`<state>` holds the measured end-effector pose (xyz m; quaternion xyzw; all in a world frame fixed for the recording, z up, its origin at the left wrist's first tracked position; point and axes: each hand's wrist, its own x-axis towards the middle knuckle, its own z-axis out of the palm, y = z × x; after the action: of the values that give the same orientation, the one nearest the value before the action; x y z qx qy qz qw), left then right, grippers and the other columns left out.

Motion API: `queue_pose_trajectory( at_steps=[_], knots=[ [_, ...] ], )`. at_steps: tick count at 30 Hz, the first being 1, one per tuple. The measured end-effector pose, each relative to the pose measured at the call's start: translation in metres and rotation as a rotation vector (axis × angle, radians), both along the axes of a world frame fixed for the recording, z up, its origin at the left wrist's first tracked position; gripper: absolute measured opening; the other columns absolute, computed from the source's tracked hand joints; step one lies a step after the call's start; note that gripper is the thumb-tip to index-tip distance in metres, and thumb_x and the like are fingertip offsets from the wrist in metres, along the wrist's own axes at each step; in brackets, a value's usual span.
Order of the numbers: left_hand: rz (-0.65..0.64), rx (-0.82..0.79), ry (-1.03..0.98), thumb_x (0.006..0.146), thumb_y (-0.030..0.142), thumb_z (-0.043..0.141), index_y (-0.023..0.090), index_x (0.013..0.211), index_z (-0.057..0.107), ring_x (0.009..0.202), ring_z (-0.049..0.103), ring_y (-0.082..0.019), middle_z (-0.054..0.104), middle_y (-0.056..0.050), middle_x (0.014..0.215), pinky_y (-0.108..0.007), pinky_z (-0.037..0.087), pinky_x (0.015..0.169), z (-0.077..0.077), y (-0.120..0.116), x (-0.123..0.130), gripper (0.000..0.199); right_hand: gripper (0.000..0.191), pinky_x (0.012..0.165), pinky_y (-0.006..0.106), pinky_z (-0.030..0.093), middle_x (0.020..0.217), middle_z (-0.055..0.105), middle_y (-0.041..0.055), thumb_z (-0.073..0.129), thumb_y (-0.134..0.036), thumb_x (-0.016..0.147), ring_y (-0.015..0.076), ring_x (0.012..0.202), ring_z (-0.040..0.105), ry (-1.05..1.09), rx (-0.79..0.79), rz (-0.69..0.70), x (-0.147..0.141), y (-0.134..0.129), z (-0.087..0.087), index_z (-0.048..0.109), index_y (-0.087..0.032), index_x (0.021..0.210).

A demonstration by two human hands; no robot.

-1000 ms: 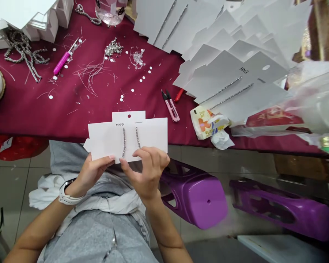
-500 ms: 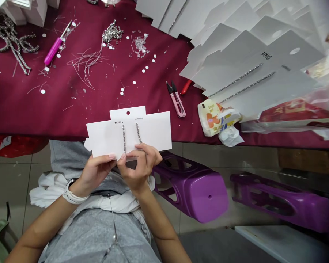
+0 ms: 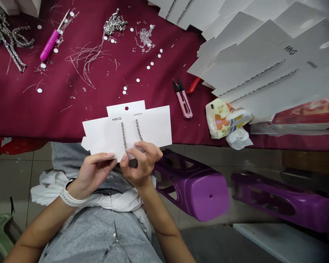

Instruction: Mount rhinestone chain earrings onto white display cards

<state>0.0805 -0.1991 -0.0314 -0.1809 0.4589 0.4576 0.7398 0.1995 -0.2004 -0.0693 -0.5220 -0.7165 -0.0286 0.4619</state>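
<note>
Both my hands hold a white MNG earring card [image 3: 150, 126] above the front edge of the table. Two rhinestone chain earrings hang on it, the left strand [image 3: 123, 137] and the right strand [image 3: 139, 129]. My left hand [image 3: 94, 171], with a white watch [image 3: 70, 195] on its wrist, grips the card's lower left edge. My right hand [image 3: 141, 164] pinches the card's lower edge, its fingertips at the bottom of the left strand. The strand ends are hidden behind those fingers.
A burgundy tablecloth [image 3: 22, 109] bears pink thread snips [image 3: 183, 99], a pink-handled tool [image 3: 49, 45], loose chain [image 3: 8, 40], scattered beads and a stack of white cards [image 3: 263, 62]. Purple stools [image 3: 192, 186] lie on the floor below.
My view has swung, so the table items sit further right and higher. My right fingertips have moved left along the card's lower edge to the left strand.
</note>
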Motion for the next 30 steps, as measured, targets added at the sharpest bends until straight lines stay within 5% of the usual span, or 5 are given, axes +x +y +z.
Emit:
queue_pose_trajectory(
  at_steps=[8,15,21,26,30],
  knots=[
    [-0.023,-0.091,0.049,0.066,-0.009,0.048,0.014,0.084,0.070,0.056,0.062,-0.011,0.065,0.001,0.056,-0.015,0.054,0.050,0.004,0.002,-0.002,0.037,0.017,0.080,0.033,0.039,0.092,0.051,0.0040,0.057,-0.039,0.079,0.0187,0.091,0.041,-0.282,0.145,0.102,0.024,-0.004,-0.005,0.062,-0.026,0.088],
    [-0.033,-0.060,0.056,0.062,-0.009,0.053,0.012,0.056,0.063,0.052,0.061,-0.010,0.063,0.001,0.053,-0.016,0.055,0.049,-0.002,-0.001,-0.003,0.024,0.010,0.077,0.031,0.036,0.085,0.053,0.0007,0.071,-0.028,0.071,0.0159,0.082,0.039,-0.438,0.262,0.062,0.038,-0.005,-0.005,0.064,-0.030,0.078],
    [-0.061,-0.008,0.050,0.058,-0.005,0.059,0.013,0.058,0.064,0.058,0.062,-0.010,0.067,0.001,0.059,-0.015,0.054,0.053,-0.010,-0.001,-0.002,0.018,0.010,0.076,0.030,0.033,0.079,0.056,-0.0031,0.072,-0.028,0.070,0.0135,0.079,0.039,-0.518,0.338,0.152,0.038,-0.001,-0.003,0.062,-0.030,0.069],
    [-0.185,0.171,0.022,0.057,0.005,0.067,0.015,0.069,0.067,0.065,0.063,-0.008,0.069,0.000,0.065,-0.011,0.052,0.061,-0.023,-0.003,-0.009,0.016,0.009,0.078,0.029,0.032,0.079,0.057,-0.0045,0.071,-0.026,0.071,0.0115,0.078,0.040,-0.523,0.382,0.205,0.040,0.003,-0.005,0.063,-0.028,0.067],
    [-0.305,0.504,-0.069,0.059,0.015,0.068,0.019,0.068,0.065,0.069,0.062,-0.007,0.067,0.004,0.064,-0.012,0.051,0.066,-0.041,-0.006,-0.021,0.011,0.009,0.080,0.030,0.032,0.079,0.057,-0.0043,0.068,-0.025,0.073,0.0104,0.079,0.042,-0.488,0.427,0.211,0.038,0.002,-0.010,0.063,-0.026,0.066]
  ],
)
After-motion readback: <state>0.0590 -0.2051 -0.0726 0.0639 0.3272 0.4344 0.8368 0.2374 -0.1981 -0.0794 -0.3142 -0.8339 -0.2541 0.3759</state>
